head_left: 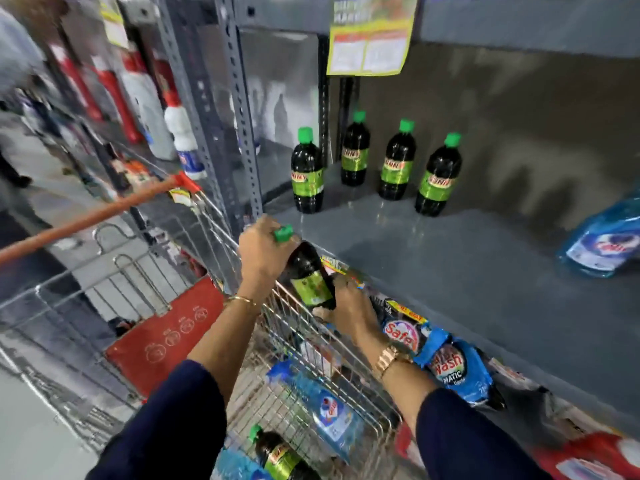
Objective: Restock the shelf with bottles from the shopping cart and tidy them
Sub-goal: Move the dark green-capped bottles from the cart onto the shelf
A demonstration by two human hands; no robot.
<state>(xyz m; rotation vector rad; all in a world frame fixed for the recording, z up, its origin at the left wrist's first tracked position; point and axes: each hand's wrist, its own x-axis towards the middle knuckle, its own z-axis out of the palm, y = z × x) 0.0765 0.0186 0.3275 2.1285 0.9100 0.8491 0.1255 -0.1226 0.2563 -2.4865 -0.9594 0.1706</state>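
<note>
- While it is carried between cart and shelf, the held bottle (310, 277) sits tilted, green cap up and to the left, over the cart's near rim and just short of the shelf edge.
- Left hand (265, 252): closed around the neck just under the cap, likely to steer the top.
- Right hand (349, 306): wrapped under the base, seemingly taking the weight so the bottle can be stood upright.
- Shopping cart (294, 327): directly beneath the held bottle; inside lie one more dark bottle (277, 455) with green cap and a blue bottle (325, 407), both on their sides, not yet shelved.
- Shelf (450, 265): beyond the held bottle, a grey deck, mostly bare near its front edge.
- Shelved bottles (396, 161): four, upright, well beyond the held bottle toward the back wall; spacing uneven and labels facing different ways, so tidying appears outstanding.
- Blue pouch (602, 244): lying flat, far right of the held bottle.
</note>
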